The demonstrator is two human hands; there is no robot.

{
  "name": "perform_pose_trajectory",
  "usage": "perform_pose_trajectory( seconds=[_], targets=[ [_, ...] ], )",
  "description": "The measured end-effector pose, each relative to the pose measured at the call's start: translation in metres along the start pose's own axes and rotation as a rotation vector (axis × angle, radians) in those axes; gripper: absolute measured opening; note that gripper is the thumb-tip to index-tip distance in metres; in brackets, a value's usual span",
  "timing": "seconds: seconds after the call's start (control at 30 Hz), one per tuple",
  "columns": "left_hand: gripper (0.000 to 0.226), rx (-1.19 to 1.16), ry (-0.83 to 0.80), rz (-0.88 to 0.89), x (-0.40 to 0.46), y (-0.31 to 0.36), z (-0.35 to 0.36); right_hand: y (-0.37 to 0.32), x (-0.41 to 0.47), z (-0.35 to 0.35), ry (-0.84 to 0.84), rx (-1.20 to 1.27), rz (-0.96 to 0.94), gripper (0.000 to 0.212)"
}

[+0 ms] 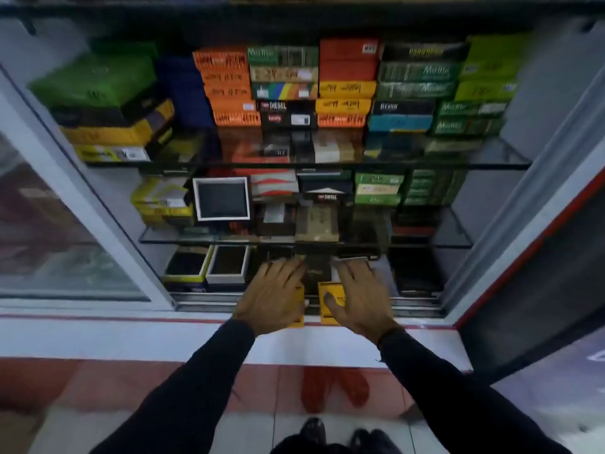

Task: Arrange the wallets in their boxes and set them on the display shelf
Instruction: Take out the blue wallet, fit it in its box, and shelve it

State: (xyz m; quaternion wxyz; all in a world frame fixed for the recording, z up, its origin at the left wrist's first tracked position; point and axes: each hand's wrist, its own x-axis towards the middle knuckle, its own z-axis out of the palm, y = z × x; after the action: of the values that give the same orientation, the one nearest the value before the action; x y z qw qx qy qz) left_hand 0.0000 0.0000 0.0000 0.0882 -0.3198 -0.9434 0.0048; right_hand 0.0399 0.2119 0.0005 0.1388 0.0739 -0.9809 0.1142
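Both my hands reach into the bottom shelf (415, 303) of a glass display cabinet. My left hand (271, 296) lies over a yellow wallet box (299, 306) with its fingers spread across the top, hiding most of it. My right hand (358, 298) holds a second yellow box (329, 311), thumb pressed on its front face and fingers over its top. A dark box or wallet (316, 273) stands between and behind the two hands. To the left, two open boxes (209, 265) each show a dark wallet inside.
Two glass shelves (491, 163) above carry stacks of orange, green, yellow and black wallet boxes, and one white-framed open box (222, 198). A sliding glass door (65, 224) stands at the left and the cabinet frame (523, 244) at the right. A white ledge (131, 339) runs below.
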Motion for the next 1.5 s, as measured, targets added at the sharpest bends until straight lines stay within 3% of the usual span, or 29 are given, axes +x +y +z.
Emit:
perform_pose_trajectory(
  seconds=[0.13, 0.23, 0.3, 0.43, 0.53, 0.7, 0.8, 0.9, 1.0, 1.17, 1.3, 1.37, 1.43, 1.5],
  targets=[
    [0.095, -0.036, -0.267, -0.039, 0.003, -0.006, 0.041, -0.003, 0.005, 0.042, -0.315, 0.349, 0.260, 0.032],
    [0.112, -0.045, -0.397, -0.090, 0.020, -0.010, 0.067, -0.008, 0.020, 0.062, -0.503, 0.794, 0.566, 0.033],
    [0.117, -0.027, -0.462, -0.100, 0.031, -0.012, 0.074, -0.012, 0.028, 0.064, -0.614, 0.962, 0.685, 0.037],
    [0.116, -0.031, -0.505, -0.055, 0.044, -0.016, 0.089, -0.019, 0.036, 0.066, -0.731, 1.091, 0.717, 0.031],
    [0.120, -0.082, -0.497, -0.052, 0.048, -0.020, 0.088, -0.018, 0.037, 0.074, -0.793, 1.123, 0.725, 0.046],
    [0.125, -0.250, -0.450, -0.091, 0.047, -0.032, 0.075, -0.021, 0.038, 0.092, -0.804, 1.140, 0.770, 0.056],
    [0.125, -0.479, -0.358, -0.119, 0.038, -0.049, 0.057, -0.028, 0.039, 0.097, -0.692, 1.066, 0.833, 0.041],
    [0.119, -0.748, -0.289, -0.150, 0.023, -0.074, 0.043, -0.034, 0.038, 0.109, -0.517, 0.785, 0.773, 0.021],
    [0.116, -0.855, -0.263, -0.222, 0.006, -0.096, 0.032, -0.037, 0.038, 0.129, -0.407, 0.565, 0.755, 0.011],
    [0.117, -0.929, -0.314, -0.443, -0.026, -0.123, 0.029, -0.045, 0.046, 0.132, -0.345, 0.569, 0.825, 0.011],
    [0.115, -1.149, -0.322, -0.588, -0.045, -0.134, 0.031, -0.047, 0.050, 0.110, -0.282, 0.596, 0.847, 0.012],
    [0.109, -1.225, -0.338, -0.620, -0.053, -0.141, 0.035, -0.044, 0.049, 0.107, -0.268, 0.602, 0.841, 0.015],
    [0.088, -1.348, -0.321, -0.722, -0.063, -0.147, 0.040, -0.043, 0.049, 0.104, -0.255, 0.601, 0.822, 0.016],
    [0.076, -1.257, -0.344, -0.717, -0.072, -0.141, 0.046, -0.044, 0.049, 0.102, -0.259, 0.595, 0.799, 0.014]
  ],
)
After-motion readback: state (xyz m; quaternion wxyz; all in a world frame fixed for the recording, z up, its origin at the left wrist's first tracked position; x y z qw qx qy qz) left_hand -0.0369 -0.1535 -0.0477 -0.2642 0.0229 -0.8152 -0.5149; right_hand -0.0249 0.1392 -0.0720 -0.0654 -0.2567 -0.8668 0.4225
